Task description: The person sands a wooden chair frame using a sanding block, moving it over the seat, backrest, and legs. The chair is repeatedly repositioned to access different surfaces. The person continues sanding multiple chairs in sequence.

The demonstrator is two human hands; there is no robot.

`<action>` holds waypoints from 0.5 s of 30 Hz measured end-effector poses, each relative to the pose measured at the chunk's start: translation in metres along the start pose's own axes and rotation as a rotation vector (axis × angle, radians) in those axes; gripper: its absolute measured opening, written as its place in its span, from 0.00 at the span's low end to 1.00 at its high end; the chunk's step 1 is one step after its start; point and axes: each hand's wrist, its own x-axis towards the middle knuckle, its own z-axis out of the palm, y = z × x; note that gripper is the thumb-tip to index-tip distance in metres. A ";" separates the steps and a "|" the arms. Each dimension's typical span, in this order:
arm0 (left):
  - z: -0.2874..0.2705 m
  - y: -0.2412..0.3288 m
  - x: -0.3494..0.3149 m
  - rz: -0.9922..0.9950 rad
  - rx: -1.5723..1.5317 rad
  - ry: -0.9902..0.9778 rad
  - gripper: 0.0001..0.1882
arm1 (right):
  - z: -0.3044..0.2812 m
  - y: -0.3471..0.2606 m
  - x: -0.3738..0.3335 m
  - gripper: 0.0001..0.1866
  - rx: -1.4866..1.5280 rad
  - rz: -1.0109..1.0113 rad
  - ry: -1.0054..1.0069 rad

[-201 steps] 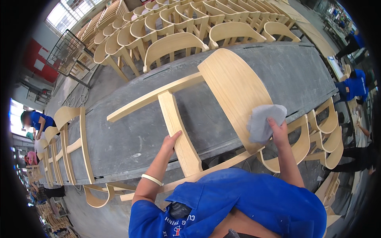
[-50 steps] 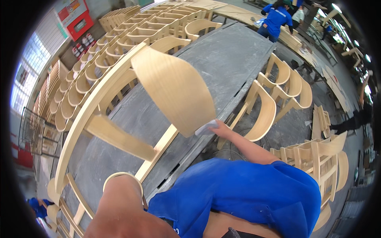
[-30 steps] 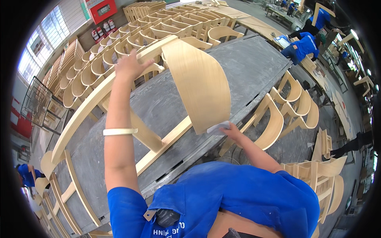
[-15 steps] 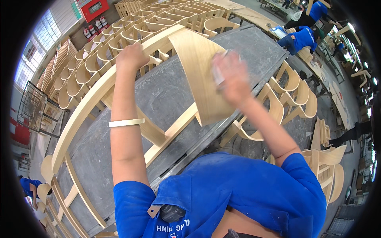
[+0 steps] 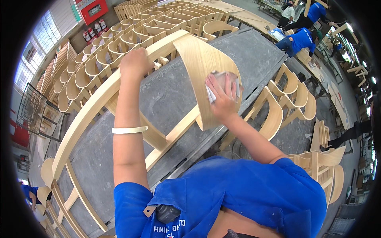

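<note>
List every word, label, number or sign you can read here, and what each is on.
Wearer's blue shirt: white lettering, upside down in this view; I won't copy it out.
Red wall cabinet: any markings too small to read.
Fire extinguishers: any labels too small to read.
Co-worker's blue shirt: any print too small to read.
Chair frame and the sheet under the right hand: no writing seen.

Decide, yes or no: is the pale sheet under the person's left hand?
No, the pale sheet is under the right hand, against the curved backrest.
</note>
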 end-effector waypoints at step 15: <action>-0.002 0.004 -0.006 0.028 0.030 0.058 0.18 | 0.002 -0.007 0.016 0.33 0.004 0.107 -0.035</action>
